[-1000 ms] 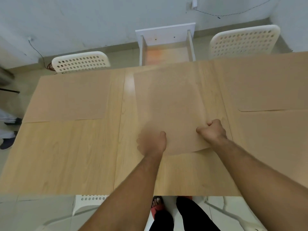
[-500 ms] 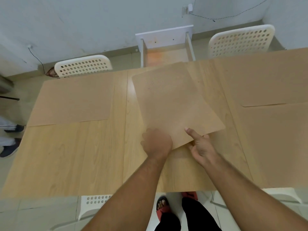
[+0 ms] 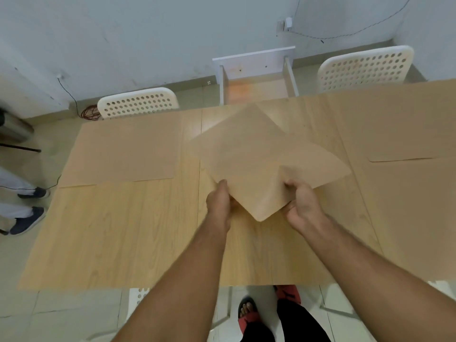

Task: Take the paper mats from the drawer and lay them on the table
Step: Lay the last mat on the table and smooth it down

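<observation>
1. Turned since half a second ago, our middle paper mat (image 3: 259, 159) now sits cornerwise over the table (image 3: 123, 230), lifted at its near corner.
2. At left, another mat (image 3: 123, 149) lies flat.
3. Our left hand (image 3: 219, 201) pinches the mat's left edge.
4. Our right hand (image 3: 302, 201) clamps its right edge.
5. Beyond, the drawer (image 3: 256, 85) stands open.
6. At right, a third mat (image 3: 399, 124) lies flat.

Mats (image 3: 123, 149) L & (image 3: 399, 124) R on table (image 3: 111, 230); drawer (image 3: 256, 87) behind, probably open.
</observation>
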